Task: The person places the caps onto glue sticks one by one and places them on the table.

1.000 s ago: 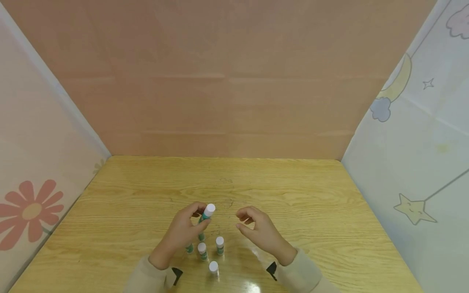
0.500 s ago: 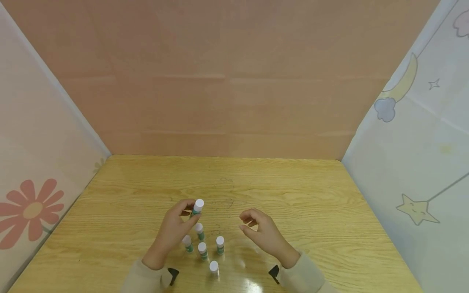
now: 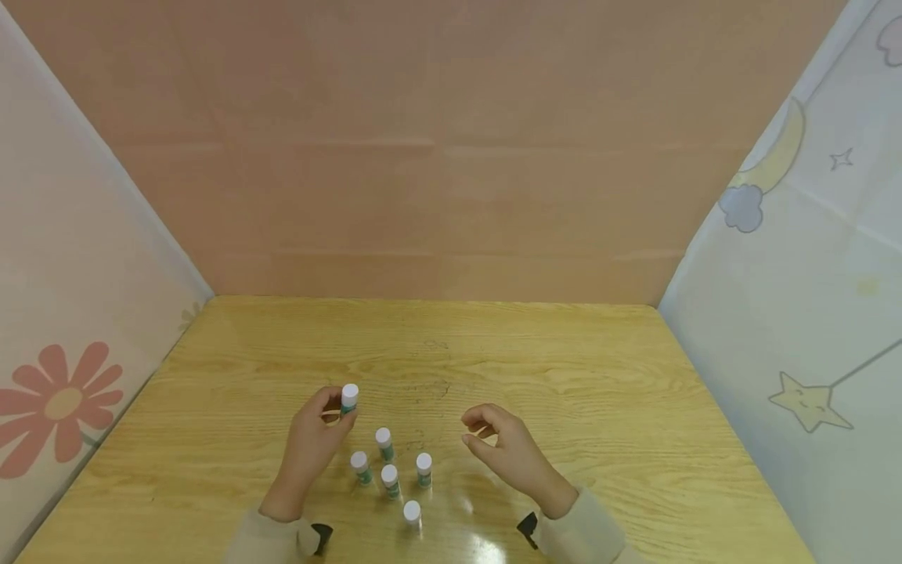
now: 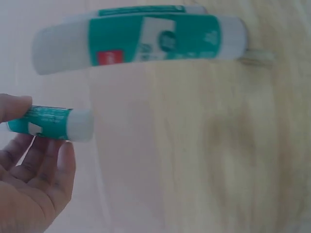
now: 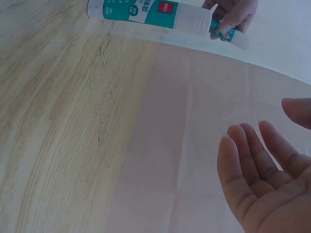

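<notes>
My left hand pinches a glue stick between thumb and fingers, its white cap up. In the left wrist view the green label of this glue stick shows between the thumb and fingertips. To the right of that hand several more glue sticks with white caps and green labels stand upright, among them one at the back, one at the left and one at the front. My right hand hovers to their right, fingers loosely bent, with nothing in it.
The wooden table meets a plain pinkish backdrop at its far edge. Patterned side sheets hang at the left and right. A glue stick looms large at the top of the right wrist view.
My left hand has moved left with its glue stick, away from the standing ones, and those behind it have come into view. The right hand has shifted only slightly.
</notes>
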Demonstrator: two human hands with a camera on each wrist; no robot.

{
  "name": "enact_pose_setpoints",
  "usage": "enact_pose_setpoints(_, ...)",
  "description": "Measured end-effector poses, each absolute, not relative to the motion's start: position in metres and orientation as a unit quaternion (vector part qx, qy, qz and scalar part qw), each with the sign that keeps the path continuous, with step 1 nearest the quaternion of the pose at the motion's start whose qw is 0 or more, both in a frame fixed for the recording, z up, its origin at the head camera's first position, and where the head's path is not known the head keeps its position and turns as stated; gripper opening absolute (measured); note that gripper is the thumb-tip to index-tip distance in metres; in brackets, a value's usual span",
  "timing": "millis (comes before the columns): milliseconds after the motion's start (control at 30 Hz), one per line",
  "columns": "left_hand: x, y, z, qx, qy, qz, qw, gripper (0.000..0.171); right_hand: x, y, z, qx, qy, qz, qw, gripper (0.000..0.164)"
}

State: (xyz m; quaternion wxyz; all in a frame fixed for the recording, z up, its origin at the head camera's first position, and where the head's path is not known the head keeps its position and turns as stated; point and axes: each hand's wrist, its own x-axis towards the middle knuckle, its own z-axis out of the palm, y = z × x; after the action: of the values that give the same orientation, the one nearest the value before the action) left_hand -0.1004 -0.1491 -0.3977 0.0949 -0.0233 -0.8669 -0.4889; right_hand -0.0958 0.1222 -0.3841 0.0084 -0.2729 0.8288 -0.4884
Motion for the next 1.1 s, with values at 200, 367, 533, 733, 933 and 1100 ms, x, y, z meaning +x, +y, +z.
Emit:
enact_pose_setpoints(200,-0.102,-0.153,-0.405,0.029,-0.868,-0.494,0.033,0.023,-0.096,0.122,-0.386,-0.277,0.828,-0.487,0.009,0.019)
enact_pose_setpoints(367,-0.103,-0.154,-0.414,0.032,-0.881,-0.473,0.016,0.021,-0.095,0.122,-0.388,-0.277,0.829,-0.485,0.010,0.020)
enact_pose_setpoints(533,-0.106,-0.156,-0.424,0.033,-0.893,-0.449,0.004,0.022,-0.095,0.123,-0.389,-0.271,0.830,-0.488,0.017,0.019)
enact_pose_setpoints(733,-0.108,-0.157,-0.431,0.046,-0.894,-0.446,-0.016,0.024,-0.093,0.124,-0.389,-0.265,0.830,-0.490,0.021,0.018)
enact_pose_setpoints(933,-0.106,-0.157,-0.436,0.059,-0.887,-0.456,-0.043,0.025,-0.092,0.125,-0.392,-0.263,0.833,-0.486,0.020,0.018)
enact_pose_setpoints(1100,-0.107,-0.157,-0.438,0.057,-0.885,-0.459,-0.047,0.026,-0.091,0.125,-0.392,-0.259,0.834,-0.487,0.022,0.017)
